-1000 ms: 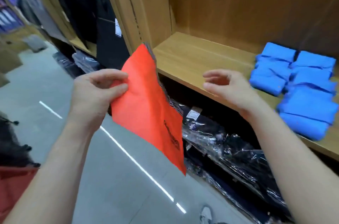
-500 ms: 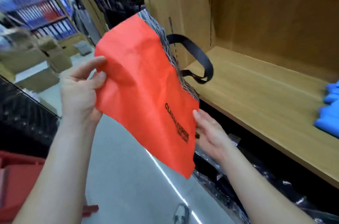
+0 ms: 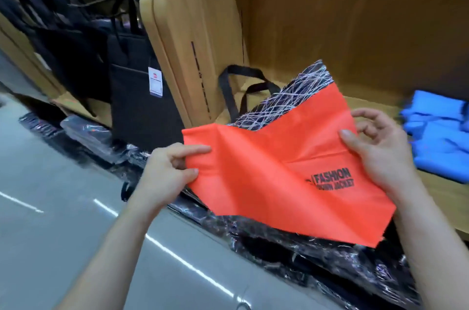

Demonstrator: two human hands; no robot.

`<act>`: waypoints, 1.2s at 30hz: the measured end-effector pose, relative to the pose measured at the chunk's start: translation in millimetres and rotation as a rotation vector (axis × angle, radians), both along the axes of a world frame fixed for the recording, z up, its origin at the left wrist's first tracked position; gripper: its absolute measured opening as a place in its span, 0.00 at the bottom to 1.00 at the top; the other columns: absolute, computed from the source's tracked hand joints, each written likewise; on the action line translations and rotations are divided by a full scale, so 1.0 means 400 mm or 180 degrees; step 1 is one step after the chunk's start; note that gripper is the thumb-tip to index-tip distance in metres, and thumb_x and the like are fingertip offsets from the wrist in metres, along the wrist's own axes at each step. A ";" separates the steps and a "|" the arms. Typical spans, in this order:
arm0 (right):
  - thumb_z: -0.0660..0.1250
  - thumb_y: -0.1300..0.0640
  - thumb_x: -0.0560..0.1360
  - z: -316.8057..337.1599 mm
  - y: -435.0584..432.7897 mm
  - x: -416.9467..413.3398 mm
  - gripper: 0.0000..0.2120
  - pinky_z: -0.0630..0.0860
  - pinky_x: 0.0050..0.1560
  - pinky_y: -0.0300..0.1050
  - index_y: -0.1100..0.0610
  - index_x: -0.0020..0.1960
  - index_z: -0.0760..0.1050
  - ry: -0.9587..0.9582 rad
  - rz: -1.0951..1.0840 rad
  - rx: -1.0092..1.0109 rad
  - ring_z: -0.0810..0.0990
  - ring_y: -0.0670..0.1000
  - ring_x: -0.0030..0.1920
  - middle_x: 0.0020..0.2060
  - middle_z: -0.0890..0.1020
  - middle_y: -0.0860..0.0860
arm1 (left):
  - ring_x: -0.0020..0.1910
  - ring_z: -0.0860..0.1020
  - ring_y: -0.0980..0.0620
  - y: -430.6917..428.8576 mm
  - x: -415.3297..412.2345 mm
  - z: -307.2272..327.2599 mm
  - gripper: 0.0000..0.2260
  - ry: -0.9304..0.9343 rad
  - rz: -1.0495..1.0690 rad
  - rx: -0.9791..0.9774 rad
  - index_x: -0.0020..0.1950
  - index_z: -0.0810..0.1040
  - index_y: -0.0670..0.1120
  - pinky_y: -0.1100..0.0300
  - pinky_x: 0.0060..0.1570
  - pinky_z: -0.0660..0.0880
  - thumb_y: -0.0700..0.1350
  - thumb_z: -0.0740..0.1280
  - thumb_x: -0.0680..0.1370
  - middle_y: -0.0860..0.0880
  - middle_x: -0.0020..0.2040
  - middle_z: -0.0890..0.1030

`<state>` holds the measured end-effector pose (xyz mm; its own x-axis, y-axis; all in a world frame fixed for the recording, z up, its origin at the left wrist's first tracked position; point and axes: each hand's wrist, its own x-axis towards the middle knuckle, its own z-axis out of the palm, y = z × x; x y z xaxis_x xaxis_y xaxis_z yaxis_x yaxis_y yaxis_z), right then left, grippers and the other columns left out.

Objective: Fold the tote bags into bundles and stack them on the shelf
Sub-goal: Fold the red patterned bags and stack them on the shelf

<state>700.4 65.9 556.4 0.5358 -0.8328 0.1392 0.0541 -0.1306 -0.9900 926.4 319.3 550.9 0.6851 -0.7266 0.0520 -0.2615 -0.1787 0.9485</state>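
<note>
Both hands now on the orange tote bag (image 3: pixel 274 182). A second ago only the left hand (image 3: pixel 167 172) had it, hanging edge-on, with the right hand free over the shelf; half a second ago the right was coming in under the lower edge. Now the bag is turned flat and spread between them, print facing up.

Left hand pinches the left edge, thumb and forefinger closed on the fabric. Right hand (image 3: pixel 378 154) grips the right edge with the thumb on top; the other fingers sit behind the fabric, partly spread, so how firmly it holds is hard to tell.

Bag is in the air, in front of and just above the wooden shelf (image 3: pixel 375 106), not resting on it. Black handles (image 3: pixel 236 91) and the patterned top band point away, toward the shelf's back corner. A slack crease runs across the middle.

Blue bundles (image 3: pixel 441 142) are already stacked on the shelf to the right, well clear of the bag.

Read: pickup and orienting done, fold not started. Next is probably tucking the handles and bringing the two edges together.
</note>
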 end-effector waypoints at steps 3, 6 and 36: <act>0.66 0.72 0.75 -0.011 -0.042 -0.087 0.18 0.73 0.34 0.31 0.48 0.48 0.71 0.0141 -0.0750 -0.0184 0.76 0.37 0.29 0.28 0.79 0.39 | 0.39 0.77 0.53 -0.051 0.012 -0.027 0.27 0.0150 -0.0597 0.0314 0.51 0.85 0.57 0.60 0.35 0.72 0.31 0.63 0.62 0.53 0.44 0.81; 0.69 0.69 0.74 -0.063 -0.085 -0.105 0.17 0.71 0.35 0.34 0.47 0.47 0.71 0.0384 -0.1473 -0.0297 0.73 0.36 0.28 0.26 0.77 0.38 | 0.34 0.75 0.51 -0.137 0.030 -0.077 0.27 -0.0211 -0.0539 0.0656 0.52 0.84 0.58 0.59 0.34 0.71 0.37 0.62 0.59 0.50 0.41 0.82; 0.45 0.17 0.64 -0.174 -0.177 -0.101 0.47 0.61 0.68 0.30 0.52 0.50 0.84 0.1193 0.0950 -0.0100 0.74 0.37 0.64 0.56 0.83 0.42 | 0.53 0.79 0.53 -0.317 0.094 -0.141 0.02 -0.1582 -0.0834 0.1174 0.43 0.84 0.52 0.58 0.57 0.74 0.47 0.72 0.76 0.58 0.50 0.83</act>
<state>659.9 -5.0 486.7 0.7689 -0.6335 -0.0866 -0.2662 -0.1939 -0.9442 963.9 192.6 494.6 0.4424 -0.8962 0.0321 -0.7301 -0.3391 0.5933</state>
